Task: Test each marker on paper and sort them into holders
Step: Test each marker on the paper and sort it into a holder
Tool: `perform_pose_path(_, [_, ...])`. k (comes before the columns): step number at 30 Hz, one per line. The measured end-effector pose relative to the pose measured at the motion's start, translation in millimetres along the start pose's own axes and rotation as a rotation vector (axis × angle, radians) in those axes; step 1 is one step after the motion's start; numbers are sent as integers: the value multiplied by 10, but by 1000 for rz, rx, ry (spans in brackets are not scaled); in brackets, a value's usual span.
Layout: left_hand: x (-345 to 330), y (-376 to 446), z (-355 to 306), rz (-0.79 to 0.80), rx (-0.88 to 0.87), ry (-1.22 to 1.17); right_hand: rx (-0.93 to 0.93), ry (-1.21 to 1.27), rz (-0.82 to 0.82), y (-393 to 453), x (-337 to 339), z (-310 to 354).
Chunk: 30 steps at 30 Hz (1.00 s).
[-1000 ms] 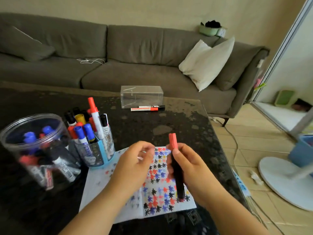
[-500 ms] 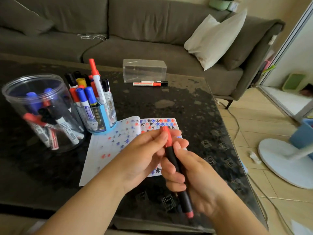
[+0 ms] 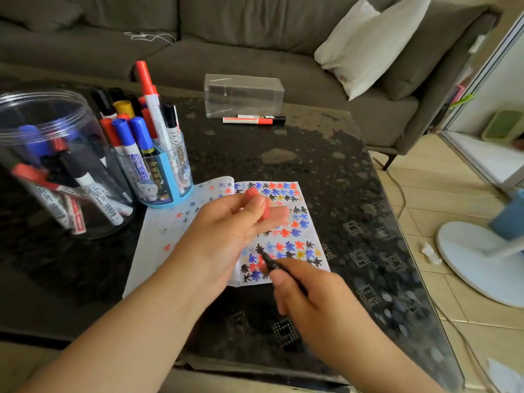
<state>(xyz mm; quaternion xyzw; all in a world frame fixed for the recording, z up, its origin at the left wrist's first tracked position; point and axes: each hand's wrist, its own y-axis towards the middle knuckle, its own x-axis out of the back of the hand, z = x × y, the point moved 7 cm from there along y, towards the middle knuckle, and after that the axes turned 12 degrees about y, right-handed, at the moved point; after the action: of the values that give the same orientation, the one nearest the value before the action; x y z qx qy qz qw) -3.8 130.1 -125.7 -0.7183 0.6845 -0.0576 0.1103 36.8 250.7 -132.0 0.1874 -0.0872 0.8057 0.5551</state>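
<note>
My left hand [image 3: 229,236] pinches a red marker cap [image 3: 259,204] above the open notebook [image 3: 283,222], whose page is full of red, blue and black star marks. A black-barrelled marker [image 3: 270,260] is gripped in my right hand [image 3: 317,302], its tip down on the lower part of the page. A round clear jar [image 3: 56,165] with several markers stands at the left. Beside it a small blue-and-clear holder [image 3: 167,177] is packed with upright markers.
A clear plastic box [image 3: 243,95] stands at the table's far side with two markers [image 3: 255,119] lying in front of it. The dark table [image 3: 283,154] ends at right above tiled floor with a white fan base [image 3: 479,259]. A grey sofa is behind.
The cap has come off the marker and stays in my left hand. My right hand has turned the marker tip-down onto the page.
</note>
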Motion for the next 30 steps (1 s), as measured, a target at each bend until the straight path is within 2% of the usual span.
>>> perform_pose_path(4, [150, 16, 91, -103, 20, 245, -182, 59, -65, -26, 191, -193])
perform_pose_path(8, [258, 25, 98, -201, -2, 456, -292, 346, -93, -86, 297, -237])
perform_pose_path(11, [214, 27, 85, -167, -36, 547, -289, 520, -175, -76, 382, -241])
perform_pose_path(15, [124, 55, 100, -104, -88, 695, -349, 1045, -321, -38, 464, -321])
perform_pose_path(17, [80, 62, 111, -77, -116, 781, -352, 1181, -361, -1, 494, -368])
perform_pose_path(20, [8, 71, 136, -23, -157, 824, -315, 1111, -329, 41, 502, -421])
perform_pose_path(24, [-62, 100, 171, 15, -207, 978, -232, 504, -302, 39, 530, -463])
perform_pose_path(25, [-77, 103, 177, 25, -214, 1014, -213, 418, -310, 43, 522, -464])
perform_pose_path(30, [-118, 156, 216, 40, -236, 1078, -197, 268, -327, 91, 479, -498])
